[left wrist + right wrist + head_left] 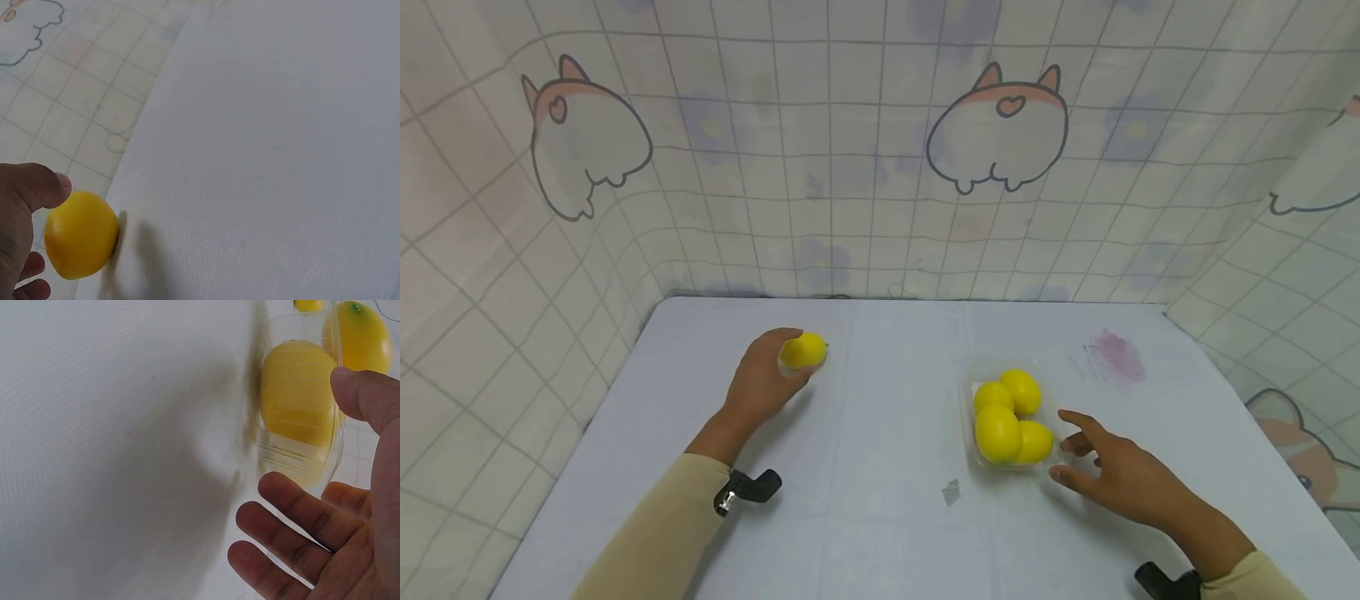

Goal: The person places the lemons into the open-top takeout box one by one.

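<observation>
At the table's far left, a yellow lemon (805,350) sits between the thumb and fingers of my left hand (767,375), which grips it from the left. The left wrist view shows the thumb against the same lemon (81,236), with two fingertips lower down. On the right stands a clear plastic box (967,421) holding several lemons (998,433). My right hand (1123,475) is just to the right of this box, fingers spread and relaxed, nothing held. In the right wrist view, the thumb overlaps the rim of the box (294,456) and the other fingers extend below it.
A white cloth covers the table (880,500). A grey patch (951,492) lies in front of the box, and a purple stain (1115,357) marks the cloth behind it. Tile-patterned curtains (850,167) with cartoon animals enclose the back and sides.
</observation>
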Demonstrator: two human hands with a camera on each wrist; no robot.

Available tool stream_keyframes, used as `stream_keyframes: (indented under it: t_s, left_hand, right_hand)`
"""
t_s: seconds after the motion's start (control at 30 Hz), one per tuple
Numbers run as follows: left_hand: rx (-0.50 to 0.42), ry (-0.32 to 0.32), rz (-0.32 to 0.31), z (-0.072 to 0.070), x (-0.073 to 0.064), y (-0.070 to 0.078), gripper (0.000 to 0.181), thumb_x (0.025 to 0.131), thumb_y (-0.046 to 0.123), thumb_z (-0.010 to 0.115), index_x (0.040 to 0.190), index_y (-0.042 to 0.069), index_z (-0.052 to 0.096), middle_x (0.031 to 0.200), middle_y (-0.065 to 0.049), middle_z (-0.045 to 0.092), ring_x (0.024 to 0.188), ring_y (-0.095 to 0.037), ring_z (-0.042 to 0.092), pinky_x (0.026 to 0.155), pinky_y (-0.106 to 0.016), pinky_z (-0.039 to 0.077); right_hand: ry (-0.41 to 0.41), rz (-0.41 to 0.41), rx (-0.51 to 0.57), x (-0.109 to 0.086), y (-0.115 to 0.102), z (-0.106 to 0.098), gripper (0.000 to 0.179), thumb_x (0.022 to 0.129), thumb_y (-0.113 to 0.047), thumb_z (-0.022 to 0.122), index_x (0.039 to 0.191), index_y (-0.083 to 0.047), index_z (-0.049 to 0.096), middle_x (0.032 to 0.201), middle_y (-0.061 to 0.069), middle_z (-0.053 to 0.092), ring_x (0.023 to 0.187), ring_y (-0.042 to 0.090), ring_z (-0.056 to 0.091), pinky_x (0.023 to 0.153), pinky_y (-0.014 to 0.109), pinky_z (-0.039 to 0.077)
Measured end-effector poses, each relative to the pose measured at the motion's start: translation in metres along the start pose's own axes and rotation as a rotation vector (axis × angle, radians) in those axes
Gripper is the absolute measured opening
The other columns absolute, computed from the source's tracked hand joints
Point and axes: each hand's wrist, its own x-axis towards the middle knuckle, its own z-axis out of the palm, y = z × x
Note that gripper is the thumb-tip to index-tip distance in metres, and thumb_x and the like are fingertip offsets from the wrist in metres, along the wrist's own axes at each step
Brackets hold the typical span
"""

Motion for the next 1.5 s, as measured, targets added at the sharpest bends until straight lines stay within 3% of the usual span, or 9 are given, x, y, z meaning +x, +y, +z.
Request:
stream_keyframes:
  t_s: [0.3, 0.57, 0.83, 1.1, 1.5]
  left_hand:
    - [-0.002, -0.069, -0.085, 0.003, 0.007, -0.012, 0.067, 0.09, 0.02, 0.079, 0.149, 0.008, 0.049, 0.154, -0.016, 0.046, 0.141, -0.036, 0.041, 0.118, -0.054, 0.031]
    - [-0.021, -0.086, -0.103, 0.006, 0.014, -0.021, 0.068, 0.09, 0.021, 0.079, 0.15, 0.01, 0.048, 0.15, -0.016, 0.049, 0.133, -0.036, 0.049, 0.114, -0.056, 0.037]
    - [-0.023, -0.107, -0.123, 0.012, 0.019, -0.028, 0.068, 0.091, 0.022, 0.078, 0.15, 0.009, 0.048, 0.151, -0.016, 0.05, 0.138, -0.035, 0.045, 0.117, -0.054, 0.033]
    - [-0.029, -0.097, -0.11, 0.017, 0.021, -0.024, 0.061, 0.089, 0.019, 0.08, 0.142, 0.008, 0.052, 0.143, -0.016, 0.055, 0.126, -0.034, 0.053, 0.111, -0.054, 0.04]
    - [-0.076, -0.136, -0.131, 0.025, 0.018, -0.009, 0.059, 0.087, 0.027, 0.081, 0.139, 0.013, 0.057, 0.137, -0.011, 0.06, 0.115, -0.03, 0.058, 0.102, -0.05, 0.048]
  right_hand:
    - [-0.004, 0.003, -0.001, 0.001, 0.0, -0.001, 0.09, 0.089, -0.062, 0.071, 0.155, -0.014, 0.034, 0.122, 0.003, 0.07, 0.104, 0.03, 0.067, 0.085, 0.058, 0.056]
    - [-0.006, 0.012, -0.006, 0.001, 0.0, 0.0, 0.091, 0.088, -0.063, 0.071, 0.155, -0.013, 0.034, 0.122, 0.003, 0.07, 0.105, 0.03, 0.067, 0.086, 0.058, 0.056]
    - [-0.007, 0.006, -0.006, 0.002, 0.0, 0.0, 0.09, 0.088, -0.062, 0.071, 0.155, -0.013, 0.034, 0.122, 0.003, 0.07, 0.104, 0.03, 0.067, 0.086, 0.059, 0.056]
    - [-0.007, 0.003, -0.008, 0.002, -0.001, 0.0, 0.09, 0.089, -0.062, 0.07, 0.155, -0.014, 0.033, 0.123, 0.003, 0.07, 0.105, 0.03, 0.067, 0.085, 0.058, 0.056]
    - [-0.007, -0.005, -0.009, 0.002, 0.0, -0.001, 0.09, 0.09, -0.063, 0.069, 0.155, -0.014, 0.033, 0.124, 0.004, 0.069, 0.104, 0.031, 0.067, 0.084, 0.057, 0.056]
